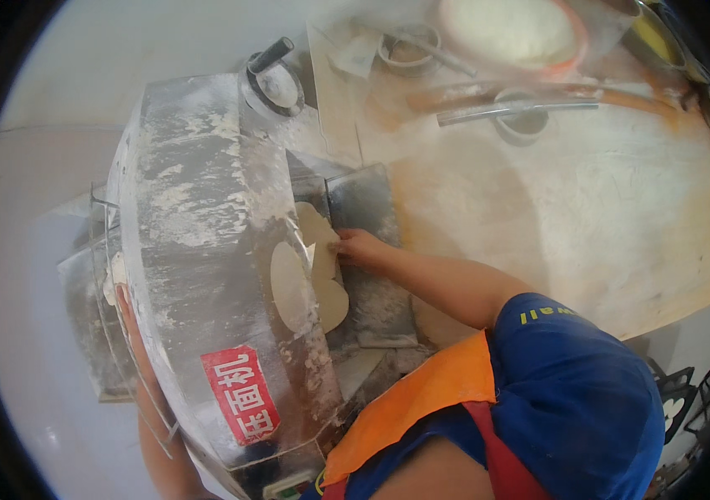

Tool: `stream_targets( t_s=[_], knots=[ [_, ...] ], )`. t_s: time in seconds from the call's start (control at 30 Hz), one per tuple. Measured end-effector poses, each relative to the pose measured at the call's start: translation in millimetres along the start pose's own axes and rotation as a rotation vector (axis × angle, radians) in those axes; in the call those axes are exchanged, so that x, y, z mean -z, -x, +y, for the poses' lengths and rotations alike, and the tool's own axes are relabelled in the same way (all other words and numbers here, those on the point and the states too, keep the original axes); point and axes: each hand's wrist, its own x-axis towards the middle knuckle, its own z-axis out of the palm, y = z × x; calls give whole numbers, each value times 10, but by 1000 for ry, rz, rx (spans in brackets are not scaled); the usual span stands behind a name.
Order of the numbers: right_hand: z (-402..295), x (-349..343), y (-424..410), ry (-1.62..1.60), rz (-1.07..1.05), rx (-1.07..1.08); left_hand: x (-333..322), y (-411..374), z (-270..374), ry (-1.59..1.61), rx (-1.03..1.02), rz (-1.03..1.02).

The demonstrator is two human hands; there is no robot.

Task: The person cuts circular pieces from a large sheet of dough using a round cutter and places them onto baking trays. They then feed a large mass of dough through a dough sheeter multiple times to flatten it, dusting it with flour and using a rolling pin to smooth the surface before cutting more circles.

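Note:
A flour-dusted metal dough sheeter (198, 206) stands before me, with a red label bearing writing. On its right side, my right hand (358, 245) pinches the edge of a pale flat dough sheet (330, 303) that lies at the machine's opening above a metal tray (370, 300). A further pale oval (289, 287) shows on the machine's shiny slope; whether it is dough or a reflection I cannot tell. On the far left side, my left hand (123, 297) reaches behind a wire guard, its fingers at another piece of dough (116, 275). Its grip is partly hidden.
A crank handwheel (273, 84) sits at the machine's top corner. To the right is a floured wooden worktop (611, 206) with a metal rod (517, 112), small bowls (410, 53) and an orange-rimmed basin (580, 53) of pale dough or flour.

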Motion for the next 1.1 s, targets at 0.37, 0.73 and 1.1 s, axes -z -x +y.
stream_targets(
  t_s=[0.37, 0.73, 1.1],
  knots=[
    [31, -65, -32, 775, 387, 142, 203, 654, 1409, -70, -40, 556],
    [-99, 732, 1019, 1164, 470, 341, -3024, 1748, 1937, -316, 116, -163],
    [-603, 2497, 2371, 766, 432, 351, -5016, 1716, 1722, -644, 244, -234]
  ],
)
